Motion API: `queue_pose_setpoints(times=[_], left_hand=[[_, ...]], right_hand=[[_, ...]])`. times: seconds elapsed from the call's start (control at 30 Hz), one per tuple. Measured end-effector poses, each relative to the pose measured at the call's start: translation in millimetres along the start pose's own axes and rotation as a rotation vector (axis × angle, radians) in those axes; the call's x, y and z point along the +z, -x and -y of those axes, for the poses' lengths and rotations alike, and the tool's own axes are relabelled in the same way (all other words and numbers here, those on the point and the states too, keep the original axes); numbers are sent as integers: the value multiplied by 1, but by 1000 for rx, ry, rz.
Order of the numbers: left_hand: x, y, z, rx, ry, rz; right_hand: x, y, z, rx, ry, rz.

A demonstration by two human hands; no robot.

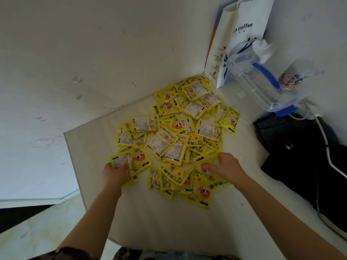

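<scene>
Far left: a white wall (pixel 56 72) borders the white table (pixel 150 222), which sits in a corner.

Left hand (pixel 115 172): positioned at the near-left edge of the pile. Its fingers are curled, with the thumb on top, and grip a label-side packet (pixel 120 160) by its near end. The packet is raised slightly at the pile's edge, white printed panel facing up. More yellow wrappers show beneath the hand; how many it holds cannot be told.

Centre: the yellow packets (pixel 174 132) lie in a loose, overlapping heap on the table, spreading from the near hands to the far corner. Some face up with a red cartoon figure and "HAND WARMER" print; others show the white label side.

Right hand (pixel 224 167): resting on the near-right part of the heap, palm down. The fingers are bent and close together, their tips down among the wrappers, and the thumb touches a packet. Whether any packet is actually pinched cannot be told.

Right: a white paper bag (pixel 242 30) marked "coffee" stands in the far corner, just beside the heap. A clear plastic container (pixel 262 87) with blue fittings lies tilted next to it, a crumpled tissue (pixel 262 48) above it. A printed cup (pixel 294 76) follows. A black cloth item (pixel 300 156) lies along the right side, crossed by a white cable (pixel 326 147).
</scene>
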State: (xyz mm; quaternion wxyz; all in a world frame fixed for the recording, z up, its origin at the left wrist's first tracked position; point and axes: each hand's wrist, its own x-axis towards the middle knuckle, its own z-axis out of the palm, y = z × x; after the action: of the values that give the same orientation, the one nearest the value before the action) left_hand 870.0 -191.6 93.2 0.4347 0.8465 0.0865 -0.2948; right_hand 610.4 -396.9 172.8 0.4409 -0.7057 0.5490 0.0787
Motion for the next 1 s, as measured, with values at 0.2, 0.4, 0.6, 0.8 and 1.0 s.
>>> queue_pose_setpoints(times=[0.2, 0.4, 0.6, 0.8, 1.0], left_hand=[[4, -12, -10, -82, 79, -30], [20, -6, -15, -30, -195, -86], [31, -6, -28, -57, -165, -85], [41, -9, -36, -132, 19, -81], [49, -3, -38, -189, 215, -68]], right_hand=[[43, -7, 18, 353, -548, 153], [71, -25, 3, 443, -693, 150], [82, -33, 5, 471, -715, 124], [77, -25, 22, 464, -630, 69], [80, -28, 18, 489, -635, 62]])
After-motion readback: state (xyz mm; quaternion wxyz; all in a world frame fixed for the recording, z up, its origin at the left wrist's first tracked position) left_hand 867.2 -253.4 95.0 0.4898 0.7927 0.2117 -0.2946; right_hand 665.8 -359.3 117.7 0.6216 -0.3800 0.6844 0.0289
